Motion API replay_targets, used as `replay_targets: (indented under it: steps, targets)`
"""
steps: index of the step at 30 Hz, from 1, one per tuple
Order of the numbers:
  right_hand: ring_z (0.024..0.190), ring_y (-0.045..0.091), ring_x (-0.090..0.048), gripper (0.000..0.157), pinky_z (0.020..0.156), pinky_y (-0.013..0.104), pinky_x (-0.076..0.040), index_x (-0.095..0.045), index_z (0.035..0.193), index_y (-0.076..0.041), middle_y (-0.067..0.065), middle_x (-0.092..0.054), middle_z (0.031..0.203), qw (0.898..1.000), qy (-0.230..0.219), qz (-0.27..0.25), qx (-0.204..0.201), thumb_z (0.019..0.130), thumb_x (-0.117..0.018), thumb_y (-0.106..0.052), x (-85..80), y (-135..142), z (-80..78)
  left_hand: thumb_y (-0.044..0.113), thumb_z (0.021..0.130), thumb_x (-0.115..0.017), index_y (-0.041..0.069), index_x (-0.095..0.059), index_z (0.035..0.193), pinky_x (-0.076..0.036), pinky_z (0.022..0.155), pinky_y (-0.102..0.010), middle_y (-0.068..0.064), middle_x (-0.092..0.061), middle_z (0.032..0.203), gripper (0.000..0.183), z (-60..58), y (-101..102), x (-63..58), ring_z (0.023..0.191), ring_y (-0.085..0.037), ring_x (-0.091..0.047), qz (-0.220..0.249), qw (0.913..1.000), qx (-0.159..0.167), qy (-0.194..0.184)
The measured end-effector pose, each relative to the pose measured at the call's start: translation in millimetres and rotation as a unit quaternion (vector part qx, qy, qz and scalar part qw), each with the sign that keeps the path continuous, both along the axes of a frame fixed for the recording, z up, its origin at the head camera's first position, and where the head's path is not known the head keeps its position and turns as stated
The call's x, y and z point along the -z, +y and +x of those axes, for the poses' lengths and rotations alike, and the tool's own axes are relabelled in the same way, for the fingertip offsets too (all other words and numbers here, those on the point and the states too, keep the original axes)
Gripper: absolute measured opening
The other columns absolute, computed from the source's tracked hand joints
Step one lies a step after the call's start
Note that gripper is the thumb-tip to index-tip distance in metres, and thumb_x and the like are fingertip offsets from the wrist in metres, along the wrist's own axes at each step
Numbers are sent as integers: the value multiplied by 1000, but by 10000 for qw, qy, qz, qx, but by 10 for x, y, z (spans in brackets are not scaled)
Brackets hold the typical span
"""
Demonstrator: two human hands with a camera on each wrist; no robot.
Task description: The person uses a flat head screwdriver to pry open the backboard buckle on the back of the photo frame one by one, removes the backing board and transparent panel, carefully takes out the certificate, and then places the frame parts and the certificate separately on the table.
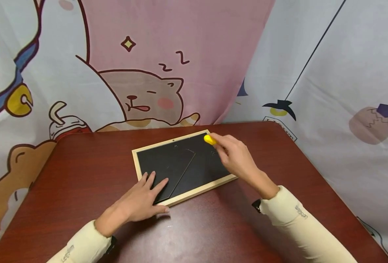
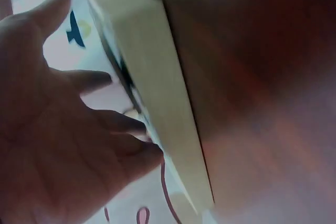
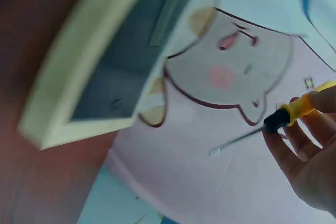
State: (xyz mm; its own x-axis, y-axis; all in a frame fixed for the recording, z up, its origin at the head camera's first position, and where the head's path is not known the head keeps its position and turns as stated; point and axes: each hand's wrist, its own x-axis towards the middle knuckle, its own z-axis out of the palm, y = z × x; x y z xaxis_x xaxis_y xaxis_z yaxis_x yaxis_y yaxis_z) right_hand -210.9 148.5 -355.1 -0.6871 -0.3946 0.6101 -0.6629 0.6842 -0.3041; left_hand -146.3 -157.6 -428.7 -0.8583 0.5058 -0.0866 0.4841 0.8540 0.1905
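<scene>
Two Zs (image 1: 182, 57) on pink backdrop (image 1: 220, 40), illegible lettering (image 1: 301, 212) on sleeves (image 1: 307, 231)

Curtained-off work corner — cartoon-print drapes (image 1: 220, 51) behind, glossy reddish-brown table (image 1: 194, 237)

A yellow-handled, black-collared screwdriver (image 3: 296, 110), a blond wood frame (image 1: 197, 191) with a black panel (image 1: 202, 166) and a reddish-brown table (image 1: 98, 164) are pictured with cream sleeves (image 1: 294, 226) bearing grey lettering (image 1: 300, 212); pink and white cloth (image 1: 213, 36) carries dark-outlined cartoons, among them a greyish-beige animal (image 1: 141, 87) with a pink cheek.
</scene>
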Motion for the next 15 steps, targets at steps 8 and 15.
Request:
replay_targets:
  steps: [8, 15]
  targets:
    - [98, 22, -69, 42, 76, 23, -56, -59, 134, -8, 10, -69, 119, 9515, -1946, -2303, -608, 93, -65, -9, -237, -263, -195, 54, 87, -65, 18, -38, 151, -31, 110, -56, -33, -31, 149, 79, 52, 59, 87, 135, -54, -31, -497, 9972, 180, 524]
    - [98, 23, -69, 44, 78, 38, -58, -57, 136, -9, 13, -69, 119, 9015, -2871, -3147, -765, 93, -66, -10, -109, -475, -311, 51, 89, -64, 20, -37, 151, -30, 110, -57, -31, -31, 151, 76, -20, -2, 81, 136, -54, -30, -459, 9975, 318, 444]
